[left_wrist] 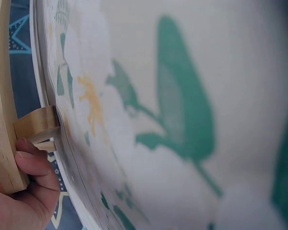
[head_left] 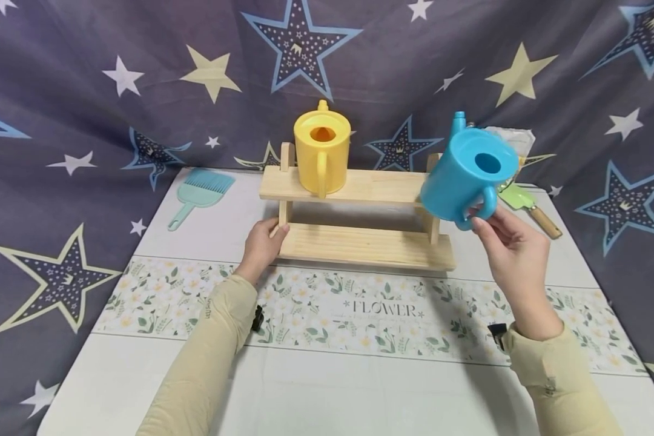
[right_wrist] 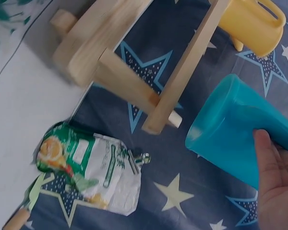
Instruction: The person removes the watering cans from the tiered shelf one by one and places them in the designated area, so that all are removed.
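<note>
My right hand (head_left: 515, 257) grips the handle of a blue watering can (head_left: 458, 175), which is tilted beside the right end of a two-tier wooden shelf (head_left: 381, 185). In the right wrist view, a gap shows between the blue can (right_wrist: 230, 129) and the shelf's end. My left hand (head_left: 264, 245) holds the left end of the lower board; in the left wrist view its thumb and fingers pinch the board (left_wrist: 5, 105). Toward the left of the upper board stands a yellow watering can (head_left: 327, 157), upright, its handle facing me.
A teal dustpan (head_left: 201, 189) lies left of the shelf. On the right are a green trowel (head_left: 531, 209) with a wooden handle and a clipped white-and-green bag (right_wrist: 98, 167). Under the shelf runs a floral-banded tablecloth (head_left: 327, 309); a star-patterned curtain (head_left: 392, 66) hangs behind.
</note>
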Tool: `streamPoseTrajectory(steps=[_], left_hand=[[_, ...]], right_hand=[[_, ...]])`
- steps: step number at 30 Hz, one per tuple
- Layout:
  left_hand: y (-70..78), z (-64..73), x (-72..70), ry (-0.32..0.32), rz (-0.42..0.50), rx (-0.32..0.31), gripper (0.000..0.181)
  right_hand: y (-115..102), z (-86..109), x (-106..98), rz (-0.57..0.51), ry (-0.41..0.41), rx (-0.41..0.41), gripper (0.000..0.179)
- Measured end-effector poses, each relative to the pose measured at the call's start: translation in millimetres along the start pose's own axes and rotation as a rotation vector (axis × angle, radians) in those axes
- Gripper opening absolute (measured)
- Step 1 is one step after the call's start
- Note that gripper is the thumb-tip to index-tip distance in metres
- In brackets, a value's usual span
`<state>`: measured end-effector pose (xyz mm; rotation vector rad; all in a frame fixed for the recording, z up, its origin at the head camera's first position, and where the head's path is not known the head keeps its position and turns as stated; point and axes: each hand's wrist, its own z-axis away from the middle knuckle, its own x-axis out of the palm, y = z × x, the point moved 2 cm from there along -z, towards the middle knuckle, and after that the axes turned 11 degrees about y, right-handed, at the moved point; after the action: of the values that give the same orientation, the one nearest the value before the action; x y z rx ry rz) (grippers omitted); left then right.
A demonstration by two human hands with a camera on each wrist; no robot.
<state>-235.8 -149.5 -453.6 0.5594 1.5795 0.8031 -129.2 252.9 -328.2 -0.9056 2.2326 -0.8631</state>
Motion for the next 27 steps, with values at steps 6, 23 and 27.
streamPoseTrajectory(steps=[6, 23, 27], left_hand=[[-1.9, -0.8, -0.9, 0.004, -0.009, 0.015, 0.051], [0.7, 0.1, -0.7, -0.001, -0.004, 0.007, 0.050], [1.5, -0.9, 0.3, -0.006, -0.008, 0.003, 0.050]], right_hand=[[5.5, 4.7, -19.2, 0.060, 0.036, -0.002, 0.037], [39.4, 14.5, -52.4, 0.193, 0.055, 0.095, 0.039], [50.2, 16.7, -56.4, 0.210, 0.064, 0.119, 0.038]])
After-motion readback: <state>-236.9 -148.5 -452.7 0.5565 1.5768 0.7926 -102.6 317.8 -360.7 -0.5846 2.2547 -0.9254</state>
